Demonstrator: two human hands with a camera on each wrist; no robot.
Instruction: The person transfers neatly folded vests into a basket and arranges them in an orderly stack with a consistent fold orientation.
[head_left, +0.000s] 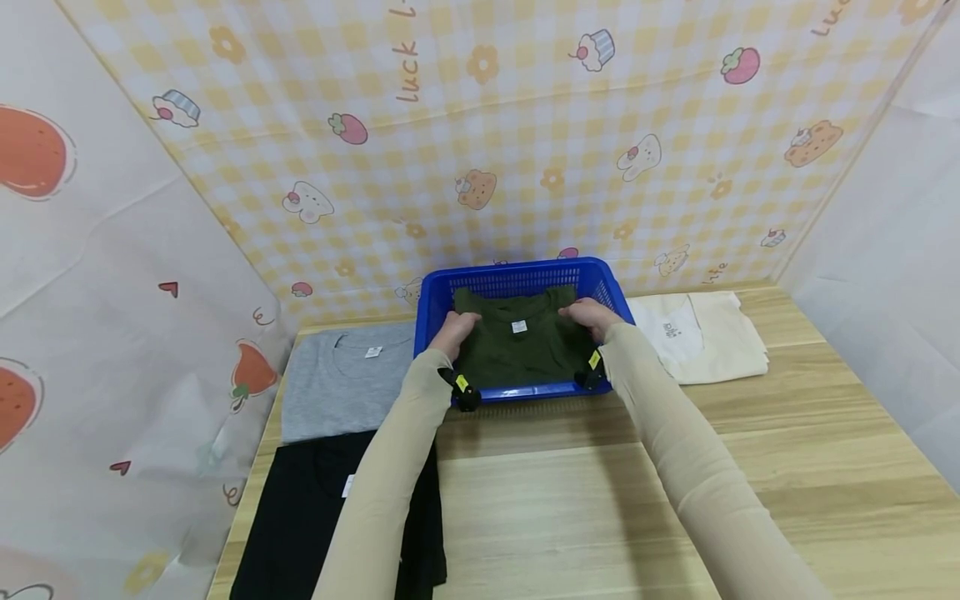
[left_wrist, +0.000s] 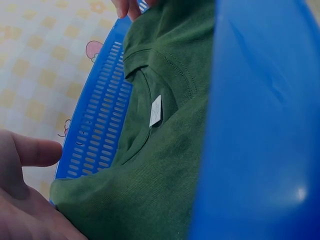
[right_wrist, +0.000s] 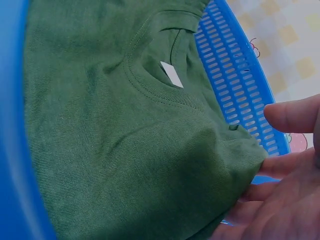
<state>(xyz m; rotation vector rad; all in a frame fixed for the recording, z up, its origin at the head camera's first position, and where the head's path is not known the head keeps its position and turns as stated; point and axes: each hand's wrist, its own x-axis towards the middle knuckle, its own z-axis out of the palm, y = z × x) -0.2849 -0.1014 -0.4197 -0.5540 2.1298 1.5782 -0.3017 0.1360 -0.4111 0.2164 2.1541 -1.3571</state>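
Note:
A dark green shirt [head_left: 517, 350] with a white neck label lies folded inside the blue basket [head_left: 525, 390]. My left hand [head_left: 454, 333] is at the basket's left side; in the left wrist view its thumb stands off the green cloth [left_wrist: 150, 185] while the palm side [left_wrist: 30, 205] rests along the shirt's edge. On the right side, my right hand [head_left: 591, 317] touches the shirt's other edge. The right wrist view shows that hand [right_wrist: 285, 190] with fingers extended against the cloth [right_wrist: 150, 150], partly behind it, and the thumb apart.
Left of the basket lies a folded grey shirt [head_left: 337, 392], with a black shirt [head_left: 300, 508] nearer the front, partly under the left forearm. A cream folded cloth [head_left: 723, 337] lies to the right. Behind the wooden table [head_left: 525, 500] hangs a checked sheet [head_left: 510, 167].

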